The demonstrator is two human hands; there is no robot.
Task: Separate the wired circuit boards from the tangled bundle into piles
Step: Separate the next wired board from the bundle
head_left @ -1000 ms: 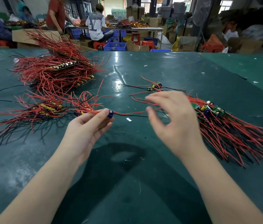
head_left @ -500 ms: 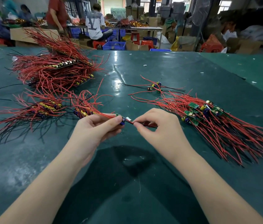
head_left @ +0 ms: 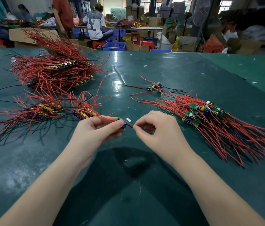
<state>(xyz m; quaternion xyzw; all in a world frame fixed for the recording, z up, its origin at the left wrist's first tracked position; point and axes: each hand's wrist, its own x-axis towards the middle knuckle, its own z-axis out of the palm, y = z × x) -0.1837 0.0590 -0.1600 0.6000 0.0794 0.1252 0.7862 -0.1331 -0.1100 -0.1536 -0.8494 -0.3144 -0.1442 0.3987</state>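
A green-covered bench (head_left: 144, 185) in a busy workshop carried the work. Toward its left edge lay the tangled bundle (head_left: 50, 74). Near the front edge, one light circuit board (head_left: 121, 122) was pinched in the left hand (head_left: 96, 132); its limp wire (head_left: 129, 125) was pinched by the right hand (head_left: 157, 132). The board's edges were judged the safest hold. Toward the right edge lay a sorted pile (head_left: 210, 121).

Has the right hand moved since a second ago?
Yes. The right hand has come down and toward the left hand, away from the sorted pile on the right, and now pinches the wire beside the held board.
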